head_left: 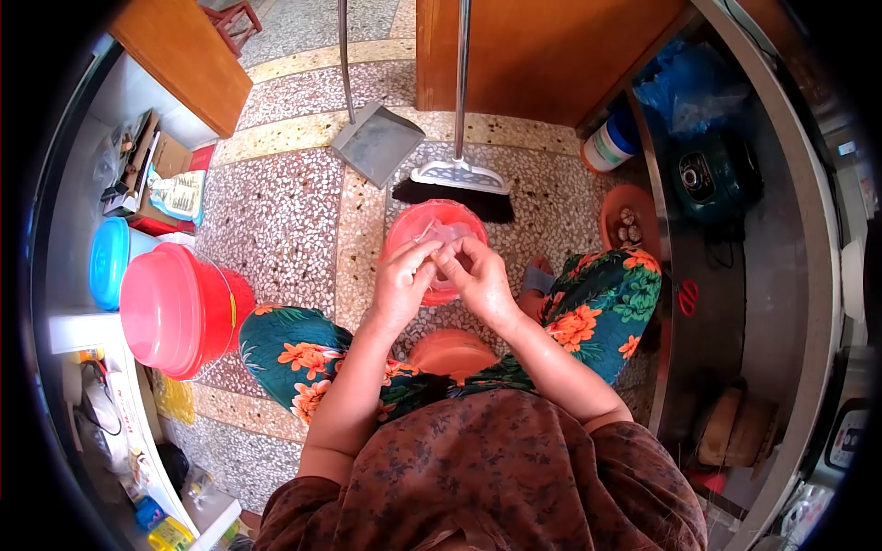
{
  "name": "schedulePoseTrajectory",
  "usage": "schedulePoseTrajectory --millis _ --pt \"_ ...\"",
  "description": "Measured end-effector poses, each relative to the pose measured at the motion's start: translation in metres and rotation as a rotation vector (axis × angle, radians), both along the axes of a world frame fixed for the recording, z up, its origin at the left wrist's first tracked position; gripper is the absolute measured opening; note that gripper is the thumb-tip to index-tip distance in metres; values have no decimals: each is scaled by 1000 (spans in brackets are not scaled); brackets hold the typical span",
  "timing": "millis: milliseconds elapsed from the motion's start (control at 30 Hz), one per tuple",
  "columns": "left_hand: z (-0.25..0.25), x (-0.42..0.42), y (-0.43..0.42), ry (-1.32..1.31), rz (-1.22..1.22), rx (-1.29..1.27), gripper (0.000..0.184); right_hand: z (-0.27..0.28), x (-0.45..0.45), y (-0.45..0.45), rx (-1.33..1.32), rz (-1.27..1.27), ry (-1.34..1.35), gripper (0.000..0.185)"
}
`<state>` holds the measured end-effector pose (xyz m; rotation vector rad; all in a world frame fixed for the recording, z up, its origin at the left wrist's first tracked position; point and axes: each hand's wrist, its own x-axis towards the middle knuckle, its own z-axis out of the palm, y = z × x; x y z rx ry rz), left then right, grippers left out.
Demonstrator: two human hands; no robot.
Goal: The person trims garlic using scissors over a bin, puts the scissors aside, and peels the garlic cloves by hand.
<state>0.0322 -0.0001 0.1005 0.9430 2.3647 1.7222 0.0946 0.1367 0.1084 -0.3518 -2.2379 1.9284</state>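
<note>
Brown patterned cloth covers our torso [478,468], nearest the camera, and beyond it our green flowered trousers [597,321] spread wide at the knees, which seems to make room for the work between them. Low between our legs sits an orange tub [450,349], partly covered by the trousers. Further out, both bare forearms converge on our left hand [401,280] and right hand [481,285], whose fingertips meet, thumbs against forefingers, pinching a small piece hidden by the fingers and too covered to identify. That piece is held over the red basin [397,231] on the floor, probably so that anything dropping falls inside, where pale material [447,233] lies. Off to our left stands a red lidded bucket [158,308]; to our right, an orange bowl [614,213] contains small round items [628,225]. Just past the basin, a broom [459,174] rests with its bristles on the speckled floor [276,211], beside a grey dustpan [378,144], both handles upright, perhaps for easy reach. Farthest off is a wooden door [542,64].
</note>
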Motion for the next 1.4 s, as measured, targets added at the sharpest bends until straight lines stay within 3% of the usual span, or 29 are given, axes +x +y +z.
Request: schedulePoseTrajectory --millis 133,200,433,533,600,700,1400 --pt "4 -1 -1 66 -15 -50 26 5 0 0 27 13 -4 11" --pt "4 -1 0 107 -5 -25 25 5 -1 0 -109 30 9 9" --pt "7 -1 0 92 -21 -61 24 -5 -2 4 -11 51 35 11" --pt "4 1 1 49 -6 20 22 -5 -3 3 -177 54 -3 12" --pt "3 3 1 -294 -29 124 19 -11 -4 4 -230 65 21 12" --pt "-3 3 2 -454 -48 225 18 -10 -4 2 -390 49 -12 13" --pt "-2 2 1 -680 39 411 19 -10 -11 -8 -782 -71 117 8"
